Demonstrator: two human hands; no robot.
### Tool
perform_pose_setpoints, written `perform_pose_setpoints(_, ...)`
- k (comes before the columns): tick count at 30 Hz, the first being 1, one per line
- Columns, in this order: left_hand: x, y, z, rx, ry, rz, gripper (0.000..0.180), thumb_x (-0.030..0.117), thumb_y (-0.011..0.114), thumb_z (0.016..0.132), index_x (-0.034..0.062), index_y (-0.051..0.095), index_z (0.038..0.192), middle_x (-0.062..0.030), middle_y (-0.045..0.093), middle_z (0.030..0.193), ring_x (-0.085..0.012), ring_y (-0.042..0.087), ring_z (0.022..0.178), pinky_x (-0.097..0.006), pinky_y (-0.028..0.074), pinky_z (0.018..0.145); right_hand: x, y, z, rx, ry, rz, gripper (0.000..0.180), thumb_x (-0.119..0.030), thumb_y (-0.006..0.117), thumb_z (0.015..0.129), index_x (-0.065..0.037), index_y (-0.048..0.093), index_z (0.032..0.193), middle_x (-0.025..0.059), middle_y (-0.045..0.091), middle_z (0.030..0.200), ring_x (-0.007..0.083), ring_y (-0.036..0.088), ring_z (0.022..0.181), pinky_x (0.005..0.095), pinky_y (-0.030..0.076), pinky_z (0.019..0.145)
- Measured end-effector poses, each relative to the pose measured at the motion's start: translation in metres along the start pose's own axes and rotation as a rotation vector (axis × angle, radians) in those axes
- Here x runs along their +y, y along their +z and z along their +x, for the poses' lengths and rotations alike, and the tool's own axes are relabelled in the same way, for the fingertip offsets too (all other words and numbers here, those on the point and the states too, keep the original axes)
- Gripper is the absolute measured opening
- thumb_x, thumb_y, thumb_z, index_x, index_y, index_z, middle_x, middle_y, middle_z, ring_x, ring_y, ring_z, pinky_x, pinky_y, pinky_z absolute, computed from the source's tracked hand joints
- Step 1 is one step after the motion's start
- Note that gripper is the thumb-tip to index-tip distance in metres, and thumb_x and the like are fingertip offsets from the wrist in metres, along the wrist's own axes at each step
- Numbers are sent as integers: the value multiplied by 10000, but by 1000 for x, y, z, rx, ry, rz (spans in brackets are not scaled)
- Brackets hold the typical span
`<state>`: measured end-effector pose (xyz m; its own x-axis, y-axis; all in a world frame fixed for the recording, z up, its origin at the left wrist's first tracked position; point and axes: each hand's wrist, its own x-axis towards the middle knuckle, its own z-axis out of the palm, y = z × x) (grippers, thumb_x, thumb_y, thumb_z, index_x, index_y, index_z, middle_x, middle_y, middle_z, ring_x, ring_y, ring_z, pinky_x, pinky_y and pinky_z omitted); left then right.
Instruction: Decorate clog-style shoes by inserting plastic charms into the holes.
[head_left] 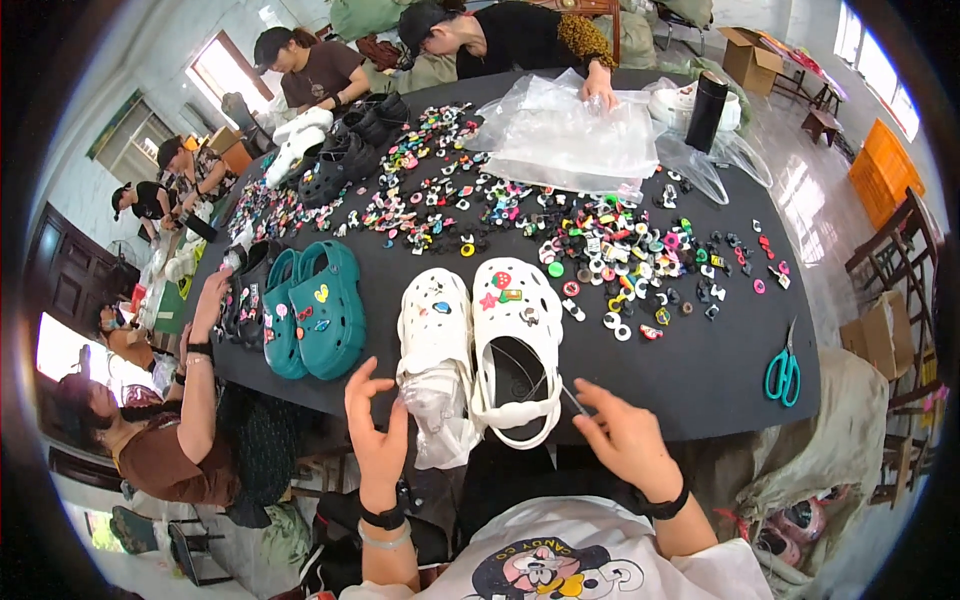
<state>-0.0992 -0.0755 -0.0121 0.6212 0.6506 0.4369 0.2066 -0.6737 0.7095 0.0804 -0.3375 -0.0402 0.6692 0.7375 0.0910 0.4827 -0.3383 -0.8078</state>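
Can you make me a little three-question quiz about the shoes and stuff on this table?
1. True or false: the white clogs sit right in front of the person, near the table's close edge.
2. What colour are the scissors lying to the person's right? A) red B) teal C) yellow
3. Fill in: the left hand touches a clear plastic ____ by the left white clog.

Key
1. True. Both white clogs lie between the two hands.
2. B. Teal handles, like the teal clogs further left.
3. Bag. The right hand is beside the other clog, pinching something thin; what it is cannot be told.
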Motion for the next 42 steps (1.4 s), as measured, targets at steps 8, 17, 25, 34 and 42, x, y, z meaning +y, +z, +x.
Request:
perform_pose_setpoints(8,82,20,80,-615,538,286,464,75,651,763,39,578,1220,-172,575,1290,-351,472,1293,-510,282,1137,37,-97,-29,456,241,-16,396,-128,631,922,-71,571,1310,130,684,1137,212,681,920,342,537,792)
perform_pose_setpoints(17,51,66,118,-938,524,382,599,193,773,751,19,551,1279,-198,568,1225,-340,579,1066,-409,454,914,172,-172,-106,618,476,-783,468,-240,619,933,-58,511,1351,161,526,1357,352,498,1240,441,421,1012)
perform_pose_setpoints(25,74,52,110,-751,459,233,108,89,739,770,30,706,854,-72,640,682,-262,615,672,-363,490,737,196,-166,-100,691,336,-937,579,-165,702,856,-50,468,1374,188,509,1259,395,524,1133,446,447,950)
perform_pose_setpoints(34,86,-17,95,-691,-100,-210,51,32,649,783,2,611,800,2,561,722,-67,501,681,-244,405,620,206,-179,-99,648,536,-589,624,-92,616,894,-77,361,1463,191,592,1139,348,597,1029,421,480,887)
perform_pose_setpoints(42,62,-32,66,-800,-46,29,159,88,620,820,2,512,740,-77,506,675,-153,471,608,-298,389,576,62,-131,-76,445,170,806,831,-293,775,816,-28,344,1476,143,598,1184,221,653,958,286,523,760)
